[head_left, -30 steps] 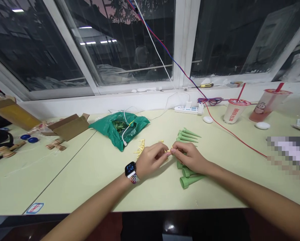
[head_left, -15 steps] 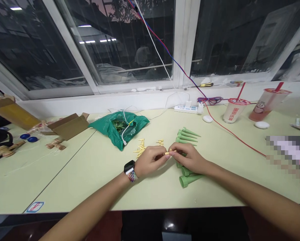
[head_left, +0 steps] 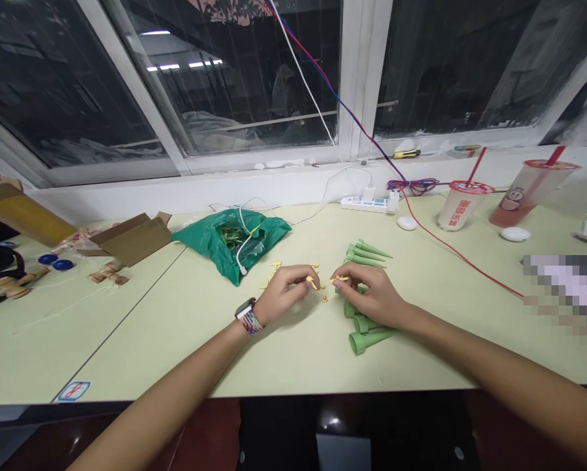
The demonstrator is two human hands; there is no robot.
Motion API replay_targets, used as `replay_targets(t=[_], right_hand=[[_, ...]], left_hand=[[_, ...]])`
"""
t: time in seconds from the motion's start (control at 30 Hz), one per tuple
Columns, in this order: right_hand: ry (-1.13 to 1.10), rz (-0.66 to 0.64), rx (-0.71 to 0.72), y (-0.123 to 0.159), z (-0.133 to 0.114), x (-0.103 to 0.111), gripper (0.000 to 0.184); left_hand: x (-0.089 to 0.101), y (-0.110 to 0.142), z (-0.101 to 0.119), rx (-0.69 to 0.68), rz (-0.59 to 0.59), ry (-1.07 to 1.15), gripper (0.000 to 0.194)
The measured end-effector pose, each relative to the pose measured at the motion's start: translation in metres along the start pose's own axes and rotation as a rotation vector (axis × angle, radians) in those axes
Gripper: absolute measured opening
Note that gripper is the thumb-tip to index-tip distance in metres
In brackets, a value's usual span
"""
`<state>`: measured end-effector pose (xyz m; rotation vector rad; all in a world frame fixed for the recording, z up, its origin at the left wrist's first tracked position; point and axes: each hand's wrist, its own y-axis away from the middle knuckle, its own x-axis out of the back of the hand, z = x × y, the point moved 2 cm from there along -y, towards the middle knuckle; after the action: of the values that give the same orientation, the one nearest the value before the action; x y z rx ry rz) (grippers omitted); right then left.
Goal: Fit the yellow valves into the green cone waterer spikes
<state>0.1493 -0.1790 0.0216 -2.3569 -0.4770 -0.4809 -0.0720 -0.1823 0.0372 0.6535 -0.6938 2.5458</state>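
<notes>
My left hand (head_left: 286, 292) pinches a small yellow plastic piece (head_left: 312, 282) between thumb and fingers, above the table. A short gap to the right, my right hand (head_left: 369, 292) pinches another little yellow part (head_left: 340, 279), which has a ring on it. Between and below the hands lies a loose yellow piece (head_left: 324, 297). More yellow pieces (head_left: 275, 265) lie behind my left hand, partly hidden by it. Several green plastic cones (head_left: 369, 341) form a column beside and beneath my right hand, their wide ends to the left; the hand covers the middle ones.
A green plastic bag (head_left: 215, 245) holding green parts lies behind my left hand. Farther left are a cardboard box (head_left: 133, 239) and wooden pieces (head_left: 110, 273). At the back right stand two drink cups (head_left: 463, 208), near a power strip (head_left: 369, 204) and a red cable (head_left: 450, 245).
My hands were together at the yellow parts; now they are apart, the left one having drawn left with a piece. A loose yellow piece now shows on the table between them.
</notes>
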Motion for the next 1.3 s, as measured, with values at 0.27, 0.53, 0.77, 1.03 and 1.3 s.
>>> replay_targets(t=[0.27,0.53,0.77,1.03,1.3], right_hand=[[0.003,0.024,-0.019,-0.001,0.002,0.002,0.021],[0.010,0.041,-0.041,-0.002,0.000,0.005,0.022],[-0.019,0.062,-0.042,-0.005,0.004,0.006,0.021],[-0.055,0.019,-0.062,-0.005,0.003,0.004,0.019],[-0.116,-0.030,-0.132,-0.006,0.006,0.002,0.022]], left_hand=[[0.015,-0.013,-0.002,0.035,0.135,-0.204,0.022],[0.025,-0.036,-0.020,0.217,0.208,-0.011,0.020],[0.035,-0.070,-0.036,0.306,0.038,-0.442,0.029],[0.036,-0.076,-0.053,0.287,-0.111,-0.595,0.032],[0.055,-0.060,0.000,0.110,0.159,-0.481,0.027]])
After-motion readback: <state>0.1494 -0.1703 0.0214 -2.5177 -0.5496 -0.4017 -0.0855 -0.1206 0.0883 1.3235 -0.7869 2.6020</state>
